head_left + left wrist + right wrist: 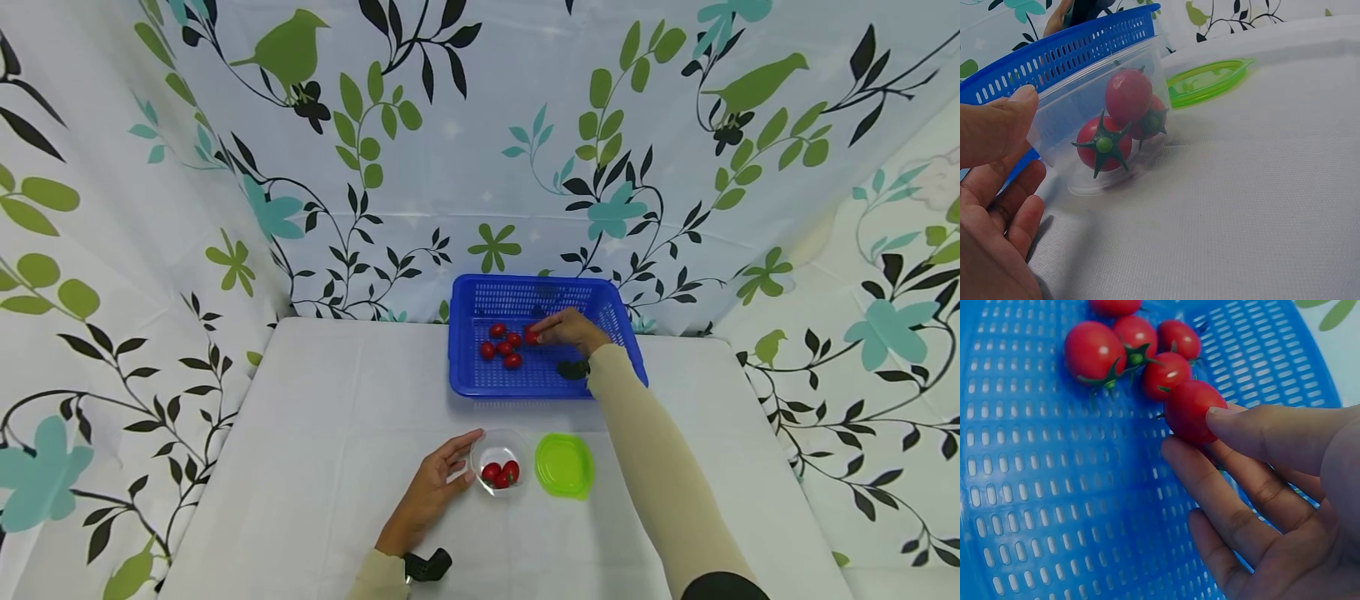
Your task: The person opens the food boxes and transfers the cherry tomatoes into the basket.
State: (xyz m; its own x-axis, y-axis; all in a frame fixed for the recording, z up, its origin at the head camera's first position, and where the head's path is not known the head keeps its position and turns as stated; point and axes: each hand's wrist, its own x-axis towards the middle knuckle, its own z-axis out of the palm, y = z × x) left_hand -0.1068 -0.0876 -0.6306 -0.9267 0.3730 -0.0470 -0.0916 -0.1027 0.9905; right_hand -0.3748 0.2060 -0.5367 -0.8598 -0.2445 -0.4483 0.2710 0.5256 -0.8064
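In the head view, my right hand (570, 329) reaches into the blue plastic basket (547, 390). Its thumb and fingers pinch a cherry tomato (1194, 411), plain in the right wrist view, beside several other cherry tomatoes (1094, 351) on the basket floor. My left hand (435, 479) holds the left side of a clear plastic container (487, 442) on the table. In the left wrist view its thumb lies at the rim. Inside this container are three cherry tomatoes (1105, 145) with green stems.
A bright green lid (564, 465) lies on the white-covered table (337, 417), just right of the clear container. The basket stands at the back of the table, against a patterned curtain (450, 167). A dark wrist strap (427, 565) sits on the left wrist.
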